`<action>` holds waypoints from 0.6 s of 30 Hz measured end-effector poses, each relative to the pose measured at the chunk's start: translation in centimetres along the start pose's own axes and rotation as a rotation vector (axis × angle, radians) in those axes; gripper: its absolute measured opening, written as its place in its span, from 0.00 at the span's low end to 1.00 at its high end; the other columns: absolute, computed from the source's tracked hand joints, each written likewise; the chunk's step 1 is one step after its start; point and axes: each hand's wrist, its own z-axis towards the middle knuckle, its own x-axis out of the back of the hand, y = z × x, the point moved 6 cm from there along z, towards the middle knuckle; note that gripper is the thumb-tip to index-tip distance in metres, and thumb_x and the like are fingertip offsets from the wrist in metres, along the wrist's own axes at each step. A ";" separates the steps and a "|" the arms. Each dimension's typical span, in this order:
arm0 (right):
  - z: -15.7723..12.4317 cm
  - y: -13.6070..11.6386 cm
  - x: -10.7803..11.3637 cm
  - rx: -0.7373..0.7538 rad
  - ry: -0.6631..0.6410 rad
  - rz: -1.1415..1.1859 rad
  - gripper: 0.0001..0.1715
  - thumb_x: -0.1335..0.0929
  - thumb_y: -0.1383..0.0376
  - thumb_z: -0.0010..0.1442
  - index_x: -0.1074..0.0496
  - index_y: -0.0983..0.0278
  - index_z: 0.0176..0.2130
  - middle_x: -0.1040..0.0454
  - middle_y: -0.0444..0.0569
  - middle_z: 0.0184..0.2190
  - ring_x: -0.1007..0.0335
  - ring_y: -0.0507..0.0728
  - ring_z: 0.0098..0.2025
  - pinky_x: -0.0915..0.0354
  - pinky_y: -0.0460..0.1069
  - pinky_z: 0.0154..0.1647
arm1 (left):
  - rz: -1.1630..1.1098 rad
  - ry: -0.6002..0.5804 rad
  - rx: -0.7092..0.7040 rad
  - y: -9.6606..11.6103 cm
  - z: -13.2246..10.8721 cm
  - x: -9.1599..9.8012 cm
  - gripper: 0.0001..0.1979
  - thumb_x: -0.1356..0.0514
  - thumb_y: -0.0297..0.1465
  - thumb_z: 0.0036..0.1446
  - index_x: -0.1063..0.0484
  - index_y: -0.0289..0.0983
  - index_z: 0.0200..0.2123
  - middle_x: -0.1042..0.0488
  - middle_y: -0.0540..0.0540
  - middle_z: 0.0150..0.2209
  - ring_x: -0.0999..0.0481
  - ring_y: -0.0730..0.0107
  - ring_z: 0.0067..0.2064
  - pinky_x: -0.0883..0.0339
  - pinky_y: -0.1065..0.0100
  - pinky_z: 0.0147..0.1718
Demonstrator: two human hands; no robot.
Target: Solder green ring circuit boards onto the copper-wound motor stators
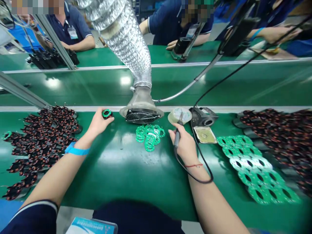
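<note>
1. The person's left hand point(97, 125) is reaching forward over the green bench point(117, 169), its fingertips pinching a small ring-shaped coil point(107, 113) with a green top.
2. That coil is sitting near the bench's far edge, just left of the fume fan point(141, 116); whether it is resting on the surface cannot be told.
3. The right hand point(185, 146) is closing fully around a soldering iron point(177, 133), holding it upright, with its black cord point(202, 169) looping past the wrist.
4. The iron's tip is pointing into a round pale dish point(186, 114) just right of the fan.
5. A small heap of green ring boards point(149, 135) is lying between the two hands.
6. A spread of dark copper coils point(41, 143) is lying well to the left, beside the left forearm.
7. Overlapping board panels point(255, 169) are lying to the right, with more dark coils point(280, 136) beyond them.
8. Other people in blue shirts are sitting across the belt.
</note>
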 end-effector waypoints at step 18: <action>-1.2 -0.3 3.1 0.166 0.254 -0.030 0.29 0.36 0.47 0.59 0.27 0.58 0.53 0.21 0.59 0.33 0.24 0.70 0.34 0.29 0.61 0.33 | 0.496 0.093 0.013 -0.7 5.7 4.6 0.26 0.40 0.36 0.58 0.38 0.35 0.58 0.34 0.36 0.59 0.36 0.50 0.61 0.43 0.53 0.58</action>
